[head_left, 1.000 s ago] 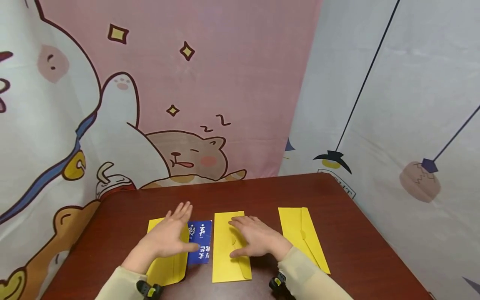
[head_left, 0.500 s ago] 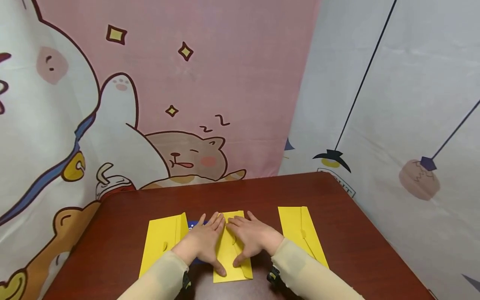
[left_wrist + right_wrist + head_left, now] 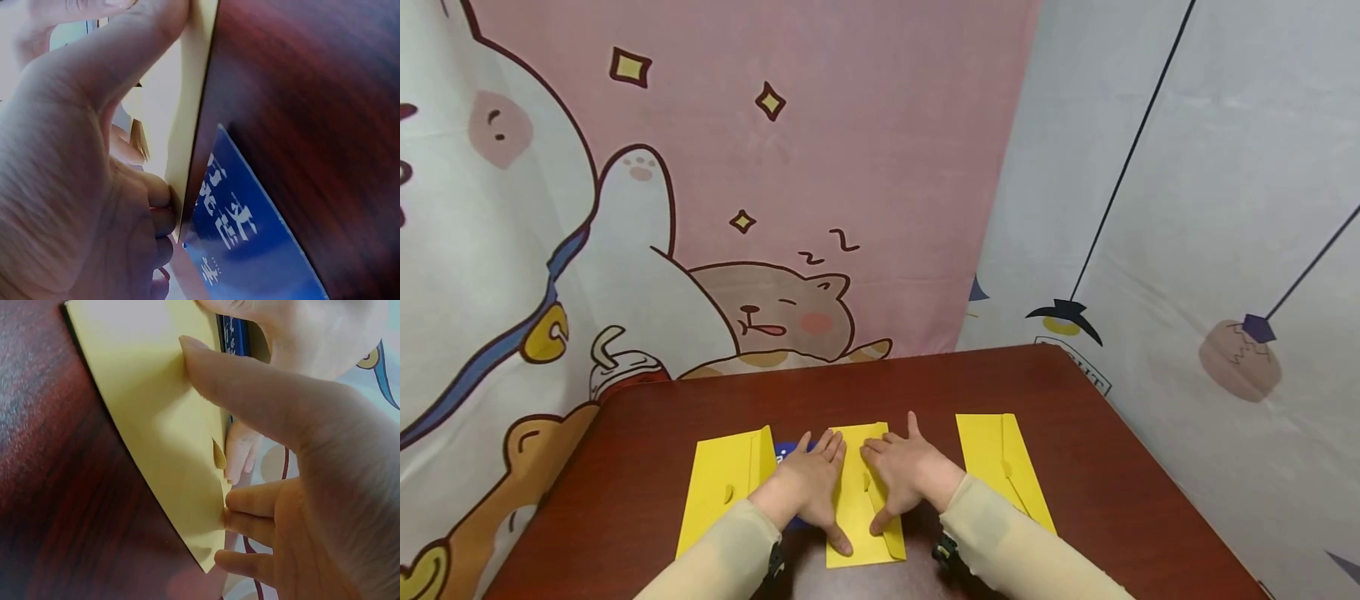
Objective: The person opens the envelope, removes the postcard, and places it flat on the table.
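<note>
A yellow envelope [image 3: 856, 500] lies lengthwise on the table between my hands, its flap and small tab along the right side. My left hand [image 3: 805, 487] rests along its left edge, fingers straight and thumb spread toward the near end. On the right side, my right hand [image 3: 912, 471] touches the flap with its fingertips, and its thumb [image 3: 225, 372] lies on the yellow paper. Partly hidden under my left hand in the head view is a blue card [image 3: 256, 244] with white characters.
Another yellow envelope [image 3: 718, 483] lies at the left, its flap edge slightly raised. A third yellow envelope [image 3: 992, 450] lies at the right, partly behind my right sleeve. Beyond the brown table [image 3: 820, 392] hangs a cartoon-printed cloth [image 3: 880, 167].
My left hand has moved right, from over the left envelope and blue card, onto the middle envelope. My right hand has shifted slightly, with one finger now raised.
</note>
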### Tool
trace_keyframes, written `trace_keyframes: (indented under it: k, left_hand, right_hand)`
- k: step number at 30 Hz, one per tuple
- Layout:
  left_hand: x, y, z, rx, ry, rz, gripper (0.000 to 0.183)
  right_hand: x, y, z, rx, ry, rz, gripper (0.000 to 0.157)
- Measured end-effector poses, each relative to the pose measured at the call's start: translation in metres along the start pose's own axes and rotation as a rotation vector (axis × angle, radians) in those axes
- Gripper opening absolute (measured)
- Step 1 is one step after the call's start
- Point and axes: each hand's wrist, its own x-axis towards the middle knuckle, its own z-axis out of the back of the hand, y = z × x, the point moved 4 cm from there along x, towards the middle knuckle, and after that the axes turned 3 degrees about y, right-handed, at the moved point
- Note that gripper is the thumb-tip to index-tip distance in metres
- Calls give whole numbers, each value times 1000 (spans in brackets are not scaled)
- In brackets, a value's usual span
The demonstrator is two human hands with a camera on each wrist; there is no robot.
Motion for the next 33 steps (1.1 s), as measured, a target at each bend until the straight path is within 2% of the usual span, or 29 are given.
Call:
trace_keyframes:
  k: [16, 27, 33]
  left_hand:
    - [0, -5, 4, 5, 33, 30, 157]
    - [-1, -6, 6, -15, 46, 32, 158]
    - [1, -7, 6, -27, 52, 41, 156]
  right_hand:
    - [-23, -28, 6, 62, -3, -16, 122]
    - [-35, -49, -12, 193, 11, -24, 123]
    - [-38, -52, -20, 202, 4, -19, 122]
